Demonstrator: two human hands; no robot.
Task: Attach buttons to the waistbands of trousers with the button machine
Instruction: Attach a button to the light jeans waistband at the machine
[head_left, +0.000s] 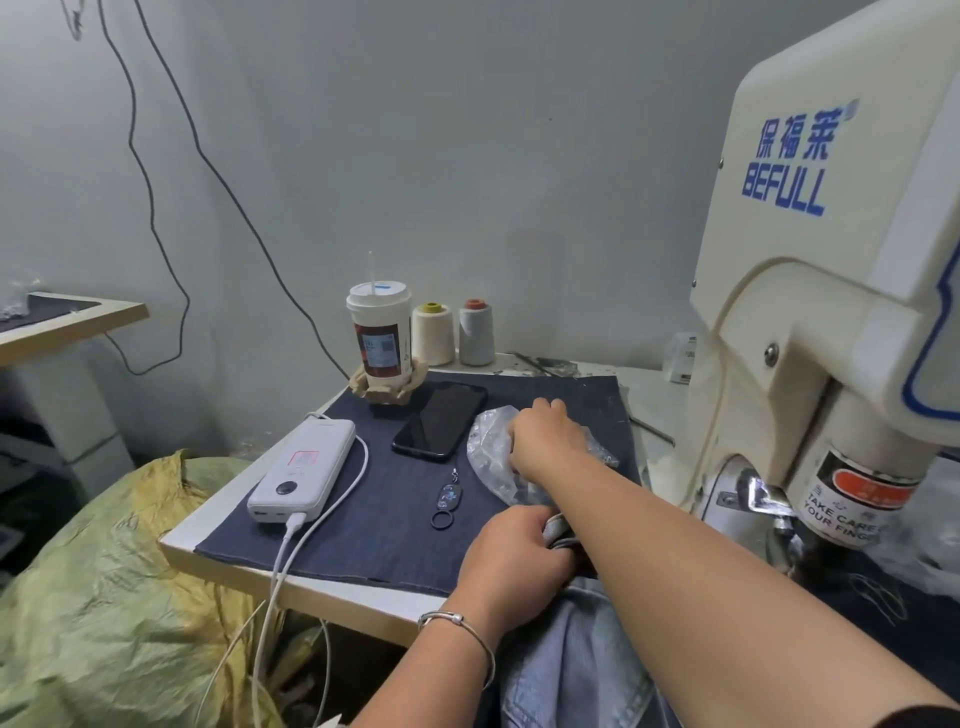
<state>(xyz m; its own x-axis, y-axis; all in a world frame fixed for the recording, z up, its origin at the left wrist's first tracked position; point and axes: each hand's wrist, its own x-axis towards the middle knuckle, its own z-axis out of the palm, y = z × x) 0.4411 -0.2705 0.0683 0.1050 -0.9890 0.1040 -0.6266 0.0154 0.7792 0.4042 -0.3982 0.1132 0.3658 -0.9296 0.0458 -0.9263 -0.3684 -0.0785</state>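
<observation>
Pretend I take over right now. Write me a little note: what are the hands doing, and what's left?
Left hand grips the light blue denim trousers at the table's front edge.
Right hand reaches into the crinkly clear plastic bag on the dark blue cloth mat; whether it holds anything is hidden.
The cream button machine stands at the right, nothing under its head.
No button shows on the trousers yet. Left: put the waistband under the machine and attach one.
</observation>
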